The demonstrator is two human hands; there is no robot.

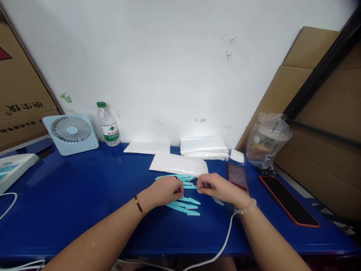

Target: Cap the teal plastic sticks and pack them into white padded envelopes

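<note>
Several slim teal eyebrow razors (184, 205) lie fanned out on the blue table, and more (172, 175) lie just behind my left hand. My left hand (167, 190) is closed, its curled fingers over the handles of the teal razors. Between my two hands a teal razor (189, 186) reaches from my left fingers to my right fingertips. My right hand (216, 187) is closed in a pinch at that razor's tip. Under my right hand lies a small clear piece (218, 201), partly hidden. White bubble mailers (179, 163) lie right behind the razors.
A stack of white mailers (204, 146) stands against the wall. To the left are a blue fan (72, 133) and a water bottle (108, 126). To the right are a dark phone (237, 175), a red-cased phone (289, 201) and a bagged drink (266, 145). A white cable (225, 241) runs below my right wrist.
</note>
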